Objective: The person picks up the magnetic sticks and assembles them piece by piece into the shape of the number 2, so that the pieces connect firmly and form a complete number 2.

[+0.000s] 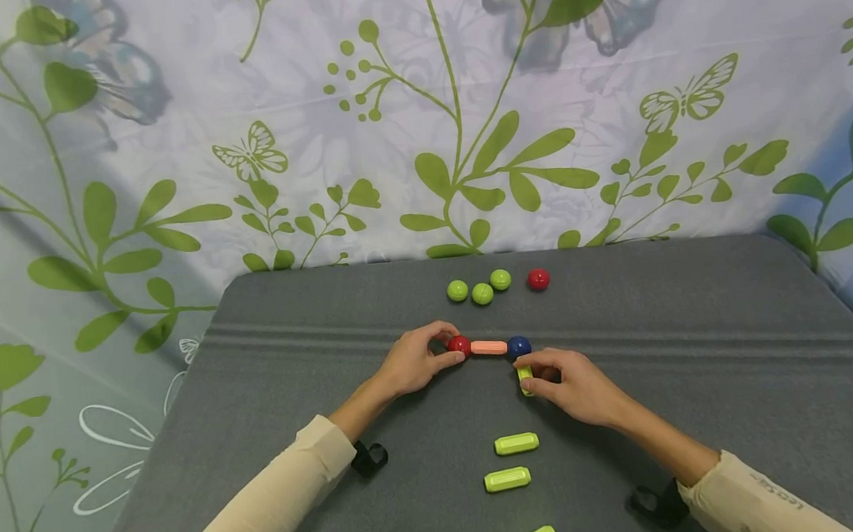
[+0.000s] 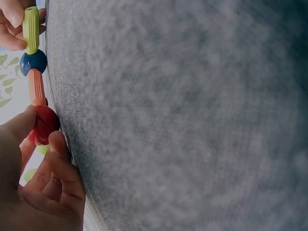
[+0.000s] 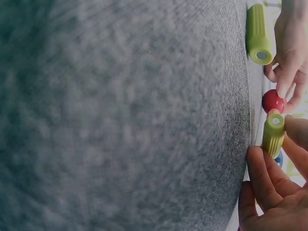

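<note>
My left hand (image 1: 413, 361) pinches a red ball (image 1: 459, 345) between thumb and fingers. From that ball an orange rod (image 1: 489, 347) runs right to a dark blue ball (image 1: 519, 346), the three in a row on the grey cloth. With its thumb and fingers my right hand (image 1: 574, 381) grips a light green rod (image 1: 526, 380), whose far end meets the near side of the blue ball. In the right wrist view the free end of this green rod (image 3: 274, 135) shows a round silvery disc. The left wrist view shows the blue ball (image 2: 33, 63) between the orange and green rods.
Several light green rods (image 1: 516, 443) lie nearer on the grey table (image 1: 275, 445). Toward the back are three green balls (image 1: 482, 294) and another red ball (image 1: 539, 280). Behind the table hangs a leaf-patterned cloth (image 1: 358, 154).
</note>
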### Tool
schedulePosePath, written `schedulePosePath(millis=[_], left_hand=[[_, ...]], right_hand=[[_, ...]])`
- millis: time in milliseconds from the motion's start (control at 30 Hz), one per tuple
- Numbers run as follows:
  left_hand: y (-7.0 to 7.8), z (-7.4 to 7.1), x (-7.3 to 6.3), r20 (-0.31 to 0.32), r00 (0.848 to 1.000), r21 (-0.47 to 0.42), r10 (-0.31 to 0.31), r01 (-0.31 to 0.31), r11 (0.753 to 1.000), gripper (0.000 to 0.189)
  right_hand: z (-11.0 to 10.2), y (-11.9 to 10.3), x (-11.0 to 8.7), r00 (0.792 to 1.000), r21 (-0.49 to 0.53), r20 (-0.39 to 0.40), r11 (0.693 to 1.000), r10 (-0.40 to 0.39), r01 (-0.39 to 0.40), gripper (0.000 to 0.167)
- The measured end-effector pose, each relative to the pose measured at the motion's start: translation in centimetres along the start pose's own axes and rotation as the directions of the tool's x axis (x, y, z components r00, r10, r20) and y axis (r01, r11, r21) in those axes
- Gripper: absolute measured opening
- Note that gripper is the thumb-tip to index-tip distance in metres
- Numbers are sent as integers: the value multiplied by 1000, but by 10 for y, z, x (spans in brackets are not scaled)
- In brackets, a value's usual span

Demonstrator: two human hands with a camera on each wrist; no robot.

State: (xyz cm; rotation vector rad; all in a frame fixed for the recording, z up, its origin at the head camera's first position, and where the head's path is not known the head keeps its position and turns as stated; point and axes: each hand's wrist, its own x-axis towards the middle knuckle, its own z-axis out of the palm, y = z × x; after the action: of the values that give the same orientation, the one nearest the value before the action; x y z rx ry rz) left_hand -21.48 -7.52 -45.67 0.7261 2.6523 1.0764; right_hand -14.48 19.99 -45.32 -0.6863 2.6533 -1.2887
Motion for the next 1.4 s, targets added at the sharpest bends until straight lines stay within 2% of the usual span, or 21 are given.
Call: schedulePosePath(millis=[133, 233, 467, 967, 1067, 1200, 1400], left_hand=[[1, 0, -1, 26, 999, 75, 45, -47, 996, 37], [3, -1, -1, 43, 998, 104, 53, -57, 993, 37], [4, -2, -2, 42, 999, 90, 21, -25, 996, 35], [1, -1, -1, 27, 999, 75, 33, -35, 997, 35], [0, -1, -1, 26, 999, 74, 39, -41, 996, 35], [1, -1, -1, 28, 999, 76, 43, -45, 996, 35], [1, -2, -1, 32, 999, 68, 40, -43, 997, 36]], right_hand=[[0, 0, 0, 1000, -6, -3, 1000, 12, -12, 27], [-1, 0, -1, 1000, 0, -5, 1000, 22, -22, 27], [0, 0, -1, 1000, 24, -12, 999, 29, -29, 26], [-1, 1, -1, 999, 23, -29, 999, 38, -37, 27], [-1, 1, 0, 998, 29, -50, 999, 46, -45, 27], [-3, 0, 2, 992, 23, -116, 998, 52, -50, 25], [-13, 2, 12, 965, -16, -256, 997, 65, -71, 25]])
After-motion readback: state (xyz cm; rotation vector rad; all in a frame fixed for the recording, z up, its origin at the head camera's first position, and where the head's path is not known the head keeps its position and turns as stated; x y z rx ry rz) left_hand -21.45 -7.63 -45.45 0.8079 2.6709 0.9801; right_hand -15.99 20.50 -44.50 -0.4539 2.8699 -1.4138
